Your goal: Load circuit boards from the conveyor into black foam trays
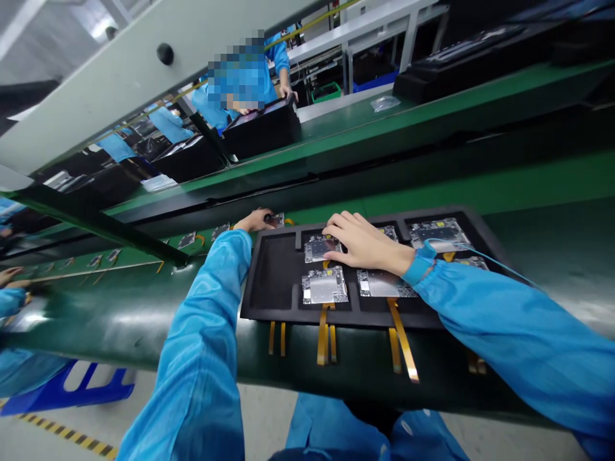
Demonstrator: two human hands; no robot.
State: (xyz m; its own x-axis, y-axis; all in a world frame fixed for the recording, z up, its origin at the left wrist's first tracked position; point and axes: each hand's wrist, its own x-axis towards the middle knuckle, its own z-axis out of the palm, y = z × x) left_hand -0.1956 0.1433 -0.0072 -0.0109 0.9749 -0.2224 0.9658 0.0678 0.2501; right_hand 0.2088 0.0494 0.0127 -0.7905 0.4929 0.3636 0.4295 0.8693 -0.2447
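A black foam tray (276, 314) lies on the green bench, with several silver and black circuit boards in its compartments. My right hand (362, 244) reaches over the tray, its thumb and fingers closing on the edges of a circuit board (314, 250) in the upper middle compartment. In front of that one, another circuit board (327, 288) lies flat with an orange ribbon cable hanging over the tray's edge. My left hand (254, 220) is past the tray's far left corner, its fingers closed on a small circuit board (276, 221) on the green belt. The left compartment shows bare black foam.
Along the belt to the left lie several more boards, one circuit board (187, 240) near a dark green post (120, 224). A co-worker's sleeve and hand (7, 282) show at the left edge. Across the line, a person handles a black box (264, 128). A pale beam (120, 77) crosses overhead.
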